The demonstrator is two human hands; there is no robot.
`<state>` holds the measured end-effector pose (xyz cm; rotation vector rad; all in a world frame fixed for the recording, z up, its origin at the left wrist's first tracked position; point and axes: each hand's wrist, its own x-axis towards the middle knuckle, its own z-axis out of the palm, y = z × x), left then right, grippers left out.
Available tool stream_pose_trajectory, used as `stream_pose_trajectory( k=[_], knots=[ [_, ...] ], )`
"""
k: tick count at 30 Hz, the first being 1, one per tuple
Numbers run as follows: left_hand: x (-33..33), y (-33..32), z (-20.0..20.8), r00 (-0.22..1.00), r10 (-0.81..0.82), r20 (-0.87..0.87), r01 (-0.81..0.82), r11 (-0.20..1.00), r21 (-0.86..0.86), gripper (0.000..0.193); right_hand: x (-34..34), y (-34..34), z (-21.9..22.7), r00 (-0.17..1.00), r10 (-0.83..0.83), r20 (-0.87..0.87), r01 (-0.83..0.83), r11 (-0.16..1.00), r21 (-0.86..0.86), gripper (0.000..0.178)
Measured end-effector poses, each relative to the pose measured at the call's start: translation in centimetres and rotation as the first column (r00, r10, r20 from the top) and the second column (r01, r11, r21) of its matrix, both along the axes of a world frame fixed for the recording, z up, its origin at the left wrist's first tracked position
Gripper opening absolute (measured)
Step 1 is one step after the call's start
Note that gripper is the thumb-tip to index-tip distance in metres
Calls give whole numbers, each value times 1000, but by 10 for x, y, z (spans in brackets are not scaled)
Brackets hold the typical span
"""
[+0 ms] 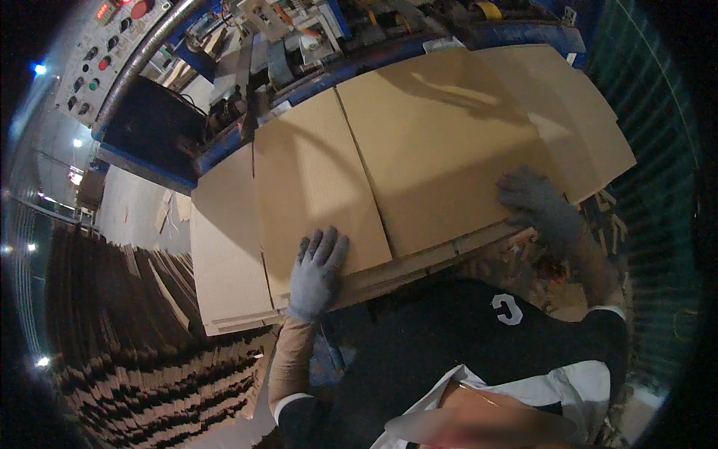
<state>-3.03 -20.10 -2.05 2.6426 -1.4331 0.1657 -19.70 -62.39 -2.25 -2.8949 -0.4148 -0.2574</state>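
Observation:
A short stack of flat brown cardboard sheets (441, 142) with slots cut between their panels lies before me, its far side against a machine. My left hand (318, 273), in a grey glove, rests flat on the near edge of the top sheet, left of the middle, fingers stretched out. Farther right, my right hand (535, 198), also gloved in grey, lies on the sheet's near edge with its fingers spread. Neither hand grips anything. Several sheet edges show below the top one along the near side.
A blue-framed machine (359, 71) runs along the far side. At the upper left is a control panel (93, 63) with knobs and buttons. Tall piles of cardboard sheets (157, 359) stand at the lower left. Cardboard scraps (553, 277) litter the floor at the right, near a green ribbed surface (658, 194).

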Motion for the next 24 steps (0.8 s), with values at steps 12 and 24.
stream_pose_trajectory(
  k=[12, 24],
  knots=[
    [177, -49, -31, 964, 21, 264, 46, 969, -242, 53, 157, -64, -2, 991, -135, 17, 135, 991, -25, 66],
    [111, 32, 0, 443, 850, 286, -637, 523, -566, 90, 56, -114, -15, 746, -633, 206, 613, 774, 156, 52]
  ],
)
